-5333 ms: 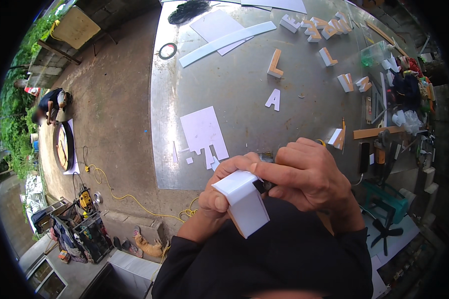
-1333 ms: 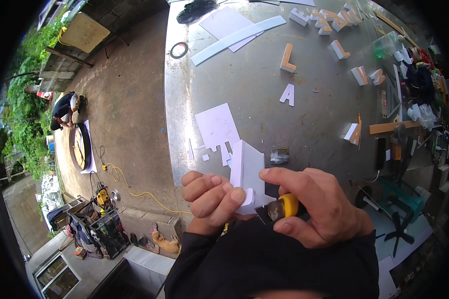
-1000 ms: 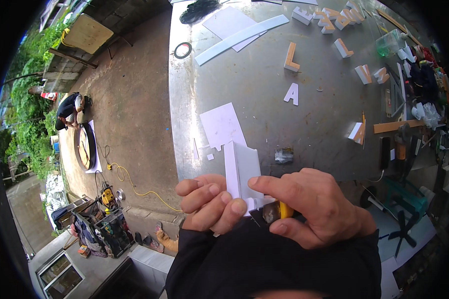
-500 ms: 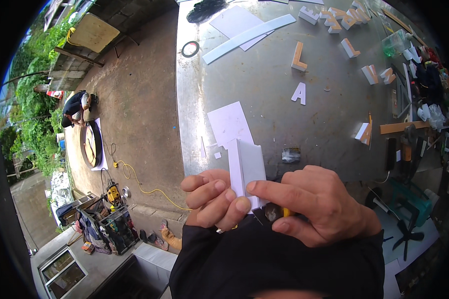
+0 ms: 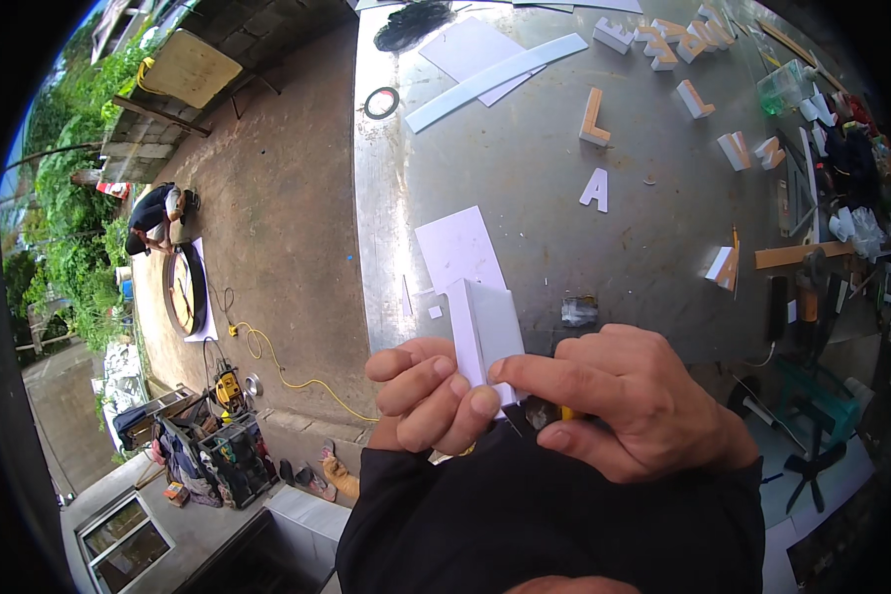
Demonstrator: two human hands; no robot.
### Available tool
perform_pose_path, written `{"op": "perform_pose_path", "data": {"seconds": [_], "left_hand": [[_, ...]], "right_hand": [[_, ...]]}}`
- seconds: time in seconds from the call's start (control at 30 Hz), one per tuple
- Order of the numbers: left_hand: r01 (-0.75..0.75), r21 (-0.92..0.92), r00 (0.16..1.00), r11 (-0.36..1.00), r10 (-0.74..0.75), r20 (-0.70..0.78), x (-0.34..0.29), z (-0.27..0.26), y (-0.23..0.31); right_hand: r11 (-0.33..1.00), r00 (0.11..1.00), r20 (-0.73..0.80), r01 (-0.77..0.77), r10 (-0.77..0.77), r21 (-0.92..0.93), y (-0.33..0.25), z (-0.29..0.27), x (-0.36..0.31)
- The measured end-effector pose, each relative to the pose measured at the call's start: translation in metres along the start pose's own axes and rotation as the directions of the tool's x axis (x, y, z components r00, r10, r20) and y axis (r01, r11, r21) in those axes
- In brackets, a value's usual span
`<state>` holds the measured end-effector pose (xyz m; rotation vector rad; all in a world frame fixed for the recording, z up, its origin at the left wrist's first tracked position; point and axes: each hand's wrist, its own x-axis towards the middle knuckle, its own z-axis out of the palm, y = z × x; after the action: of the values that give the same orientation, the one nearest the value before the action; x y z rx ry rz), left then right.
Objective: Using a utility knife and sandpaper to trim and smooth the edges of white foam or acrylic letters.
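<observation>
A white three-dimensional piece (image 5: 495, 327), long and box-like with a small step at its near end, is in my left hand (image 5: 434, 396), whose fingers and thumb are closed on its near left side. My right hand (image 5: 634, 401) rests its index fingertip against the piece's near right edge. Between that hand's thumb and fingers is a small yellow and dark tool (image 5: 566, 412); most of it is hidden, and a thin dark edge shows below the piece. Just beyond the piece, a flat white sheet (image 5: 462, 247) lies on the metal table (image 5: 505, 178).
Block letters with tan faces (image 5: 593, 119) and a flat white letter (image 5: 595, 189) lie on the table. A tape roll (image 5: 381, 103) is near its left edge. A clear bottle (image 5: 782, 87) and tools crowd the right. On the ground at left, another person (image 5: 153, 218) bends over a ring (image 5: 198, 292).
The white piece has shifted slightly left and tilted a little in my hands. My right index fingertip still touches it. The view has moved slightly.
</observation>
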<state>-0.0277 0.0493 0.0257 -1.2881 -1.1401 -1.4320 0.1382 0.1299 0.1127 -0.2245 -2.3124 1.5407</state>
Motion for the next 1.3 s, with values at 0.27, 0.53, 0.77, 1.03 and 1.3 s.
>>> {"op": "perform_pose_path", "data": {"seconds": [0.27, 0.53, 0.77, 1.03, 1.3], "left_hand": [[-0.013, -0.005, 1.000, 1.000, 0.013, -0.017, 0.001, 0.002, -0.003], [-0.020, -0.060, 0.999, 0.998, 0.021, 0.026, 0.001, -0.002, -0.004], [0.068, -0.058, 0.991, 0.996, -0.060, 0.122, 0.000, -0.008, 0.000], [0.087, -0.077, 0.991, 0.993, -0.078, 0.107, -0.003, -0.008, 0.000], [0.084, -0.094, 0.994, 0.992, -0.077, 0.081, -0.003, -0.009, 0.000]], "right_hand": [[0.997, 0.999, -0.011, -0.047, 0.046, -0.061, -0.004, -0.001, 0.002], [0.998, 1.000, -0.018, -0.021, 0.020, -0.061, -0.001, 0.000, 0.003], [0.991, 0.969, -0.220, -0.096, 0.113, 0.089, 0.002, 0.003, 0.002], [0.995, 0.997, 0.017, -0.070, 0.071, -0.077, -0.008, -0.012, 0.004], [0.998, 0.996, 0.072, -0.049, 0.052, -0.050, -0.009, -0.009, 0.005]]}}
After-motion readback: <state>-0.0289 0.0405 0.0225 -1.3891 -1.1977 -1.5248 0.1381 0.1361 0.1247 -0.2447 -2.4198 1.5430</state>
